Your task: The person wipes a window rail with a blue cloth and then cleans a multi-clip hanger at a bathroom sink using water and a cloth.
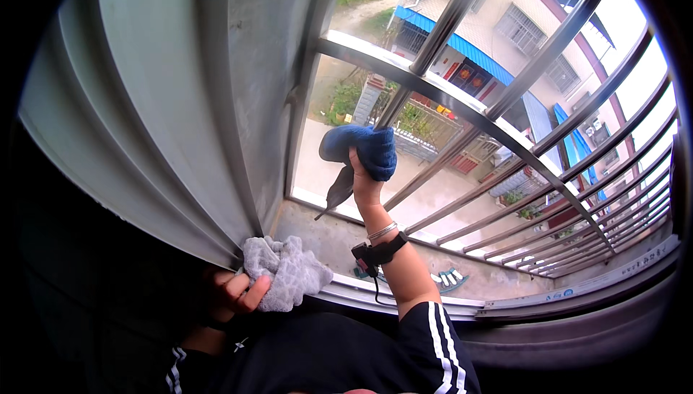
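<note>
My right hand (366, 180) is closed on a blue cloth (373, 150), which is wrapped about an upright metal bar (394, 107) of the window grille, below its horizontal rail (400, 65). A dark, leaf-shaped piece (340, 188) hangs beside that hand; what it is I cannot tell. At the lower left, my left hand (241, 291) grips a grey patterned towel (287, 272) near the window frame. Part of the left hand lies in shadow. A bracelet and a black strap with a small device and cable are on my right forearm.
Grille bars (455, 172) run off to the right. A grey metal frame (265, 69) stands at the left. The window track (574, 291) borders the concrete ledge (319, 226), where a green-and-white item (449, 279) lies. Outside are a paved yard and a building (503, 10).
</note>
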Motion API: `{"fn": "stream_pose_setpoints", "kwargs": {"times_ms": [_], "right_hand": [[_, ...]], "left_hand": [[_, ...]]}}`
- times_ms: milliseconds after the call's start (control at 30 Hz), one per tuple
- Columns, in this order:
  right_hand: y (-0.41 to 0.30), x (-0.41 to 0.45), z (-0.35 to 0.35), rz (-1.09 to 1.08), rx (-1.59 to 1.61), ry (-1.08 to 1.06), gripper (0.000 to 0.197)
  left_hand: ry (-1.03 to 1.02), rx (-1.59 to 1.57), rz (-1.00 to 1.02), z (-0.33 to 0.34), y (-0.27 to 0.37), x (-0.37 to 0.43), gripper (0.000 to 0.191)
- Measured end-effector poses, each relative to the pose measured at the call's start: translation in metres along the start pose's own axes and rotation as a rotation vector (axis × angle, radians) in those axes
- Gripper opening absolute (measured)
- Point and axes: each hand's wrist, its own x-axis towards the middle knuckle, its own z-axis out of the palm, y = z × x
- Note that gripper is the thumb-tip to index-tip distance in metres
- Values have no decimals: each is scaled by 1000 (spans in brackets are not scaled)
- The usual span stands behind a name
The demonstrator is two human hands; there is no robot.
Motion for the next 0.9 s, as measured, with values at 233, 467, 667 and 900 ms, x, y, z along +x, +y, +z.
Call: {"fn": "stream_pose_setpoints", "kwargs": {"times_ms": [233, 467, 667, 900], "right_hand": [[100, -77, -33, 325, -545, -166, 62], [84, -95, -29, 677, -489, 71, 36], [7, -60, -10, 930, 262, 275, 20], [-93, -1, -19, 578, 544, -134, 23]], "left_hand": [[40, 7, 16, 5, 0, 1, 37], [59, 38, -17, 9, 1, -2, 34], [84, 18, 5, 8, -2, -4, 36], [83, 14, 50, 6, -3, 9, 34]]}}
